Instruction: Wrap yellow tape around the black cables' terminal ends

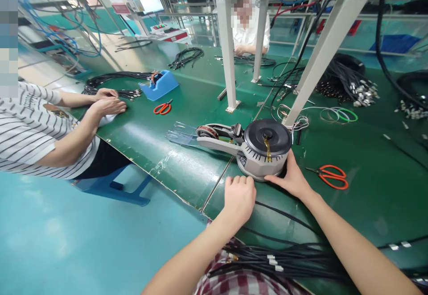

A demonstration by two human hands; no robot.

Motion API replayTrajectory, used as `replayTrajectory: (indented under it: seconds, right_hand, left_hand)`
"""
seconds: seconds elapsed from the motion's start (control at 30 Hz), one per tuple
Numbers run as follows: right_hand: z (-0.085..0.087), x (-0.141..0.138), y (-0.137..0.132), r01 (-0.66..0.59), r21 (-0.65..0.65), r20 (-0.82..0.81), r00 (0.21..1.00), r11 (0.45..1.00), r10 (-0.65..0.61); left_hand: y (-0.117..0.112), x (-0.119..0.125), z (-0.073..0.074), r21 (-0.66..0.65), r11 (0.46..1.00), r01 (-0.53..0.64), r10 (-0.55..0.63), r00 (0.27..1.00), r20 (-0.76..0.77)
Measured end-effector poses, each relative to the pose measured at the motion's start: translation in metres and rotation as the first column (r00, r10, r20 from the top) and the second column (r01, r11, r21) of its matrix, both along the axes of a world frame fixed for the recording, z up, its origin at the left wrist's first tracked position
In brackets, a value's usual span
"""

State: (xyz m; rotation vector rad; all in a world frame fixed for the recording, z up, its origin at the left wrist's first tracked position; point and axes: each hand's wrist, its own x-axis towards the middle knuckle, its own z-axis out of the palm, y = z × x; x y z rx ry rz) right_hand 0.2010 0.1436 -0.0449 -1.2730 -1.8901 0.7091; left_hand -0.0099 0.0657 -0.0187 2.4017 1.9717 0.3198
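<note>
A round tape dispenser (264,165) with a black disc on top and a long grey arm stands on the green table. My right hand (294,176) grips its right side, thumb in front and the other fingers hidden behind the body. Just in front of the dispenser, my left hand (240,197) is closed with its knuckles up. A black cable (284,214) runs up to the edge of that hand; whether it lies in the fingers is hidden. A small strip of amber tape (267,147) lies across the disc and down its side.
Red-handled scissors (334,176) lie to the right, black cables (294,255) close to my body. Metal posts (225,40) rise behind the dispenser. At left, a person in a striped shirt (36,130) works near a blue tape holder (162,85); another person (250,31) sits opposite.
</note>
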Motion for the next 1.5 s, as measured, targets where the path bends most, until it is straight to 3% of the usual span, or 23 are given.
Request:
replayTrajectory:
  seconds: [0.13, 0.37, 0.5, 0.63, 0.87, 1.1, 1.33, 1.4, 1.5]
  right_hand:
    - [0.001, 0.001, 0.001, 0.003, 0.005, -0.002, 1.0, 1.0, -0.003]
    - [0.002, -0.001, 0.0, -0.001, 0.015, 0.001, 1.0, 1.0, 0.001]
    - [0.003, -0.002, -0.001, 0.001, -0.004, -0.01, 1.0, 1.0, -0.001]
    - [0.002, -0.002, 0.0, 0.004, -0.002, -0.016, 1.0, 1.0, -0.004]
    - [0.002, -0.002, 0.0, 0.006, 0.01, -0.016, 1.0, 1.0, -0.006]
    - [0.003, -0.003, 0.0, 0.002, 0.001, -0.015, 1.0, 1.0, -0.002]
    - [0.003, -0.002, 0.0, 0.007, -0.006, -0.014, 1.0, 1.0, -0.007]
    - [0.003, -0.002, 0.0, 0.009, -0.009, -0.015, 1.0, 1.0, -0.009]
    - [0.004, -0.002, 0.0, 0.0, -0.006, -0.02, 1.0, 1.0, 0.0]
  left_hand:
    - [0.004, -0.012, 0.0, 0.019, 0.996, -0.082, 0.083, 0.996, -0.032]
    - [-0.004, 0.028, -0.005, -0.026, 1.0, -0.01, 0.011, 0.999, 0.039]
    - [-0.003, 0.011, 0.001, -0.015, 1.0, 0.011, -0.011, 1.0, 0.03]
    - [0.003, -0.01, 0.006, -0.017, 0.998, -0.061, 0.061, 0.998, -0.022]
    - [-0.003, 0.027, -0.001, -0.032, 0.999, 0.007, -0.006, 0.999, 0.037]
    - [0.004, -0.008, 0.006, -0.018, 0.999, -0.042, 0.041, 0.999, -0.014]
    - [-0.002, 0.028, -0.003, -0.043, 0.999, -0.03, 0.032, 0.998, 0.05]
    - [-0.004, 0.027, -0.002, -0.038, 0.999, -0.009, 0.011, 0.999, 0.045]
    - [-0.002, 0.008, 0.002, -0.011, 1.0, 0.003, -0.003, 1.0, 0.011]
